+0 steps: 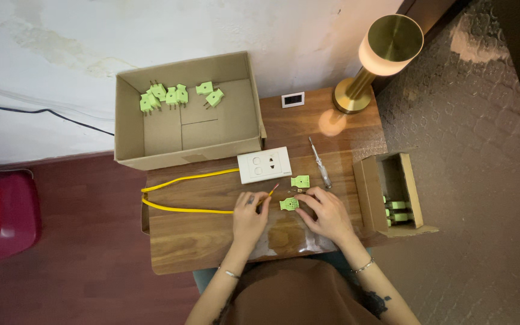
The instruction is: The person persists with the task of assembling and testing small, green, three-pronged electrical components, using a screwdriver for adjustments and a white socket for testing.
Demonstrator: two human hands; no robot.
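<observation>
Head view: left hand (249, 212) pinching yellow wire (182, 209) near its bared end, right hand (327, 212) pressing fingers on open green plug half (289, 204), steadying it mid-table, cover half (300, 180) and screwdriver (319, 161) just beyond.

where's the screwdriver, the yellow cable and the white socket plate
screwdriver (319, 162): head view, on the middle of its shaft
yellow cable (182, 179): head view, on the upper run of the loop
socket plate (264, 164): head view, on the centre of its face
</observation>
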